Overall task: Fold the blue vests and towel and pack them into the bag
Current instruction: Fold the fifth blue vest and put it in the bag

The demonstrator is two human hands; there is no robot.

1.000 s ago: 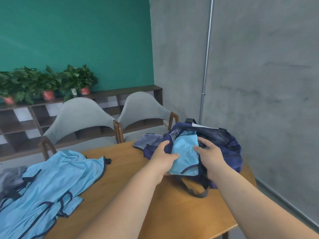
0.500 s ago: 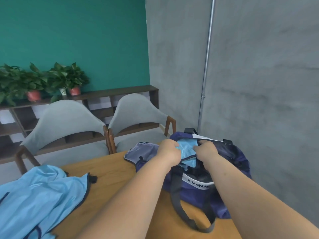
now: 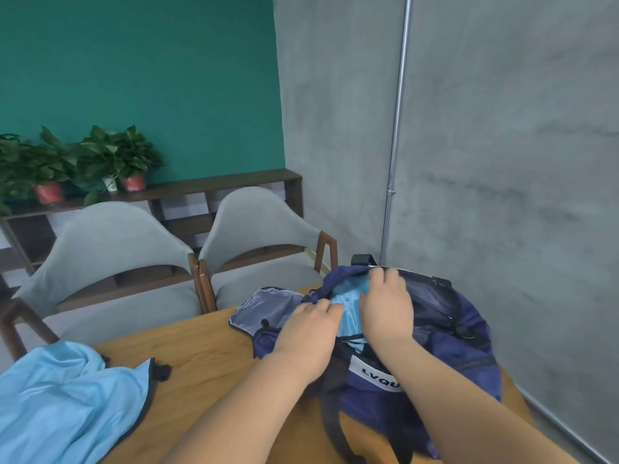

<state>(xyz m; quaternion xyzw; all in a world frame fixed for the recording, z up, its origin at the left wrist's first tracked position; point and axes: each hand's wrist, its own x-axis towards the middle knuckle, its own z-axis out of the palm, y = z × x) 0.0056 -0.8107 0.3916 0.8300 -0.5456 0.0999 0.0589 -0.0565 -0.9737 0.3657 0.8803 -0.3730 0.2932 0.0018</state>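
Note:
A navy bag (image 3: 445,370) with a white label stands open on the right end of the wooden table (image 3: 214,366). A folded light blue vest (image 3: 350,304) sits inside its opening. My left hand (image 3: 310,329) rests on the near rim, its fingers curled onto the vest. My right hand (image 3: 385,309) lies palm down over the vest, fingers stretched to the bag's far rim. More light blue vests (image 3: 67,400) with dark trim lie in a loose heap at the table's left. No towel is visible.
The bag's grey-lined flap (image 3: 258,309) hangs open to the left, and its dark strap (image 3: 330,410) trails toward me. Two grey chairs (image 3: 110,262) stand behind the table. A shelf with potted plants (image 3: 100,162) lines the green wall. A grey wall with a pipe (image 3: 395,145) is close on the right.
The folded vest has gone from above the bag's front down into its opening. My hands followed it in, and my right hand has flattened over it. My view shifted right.

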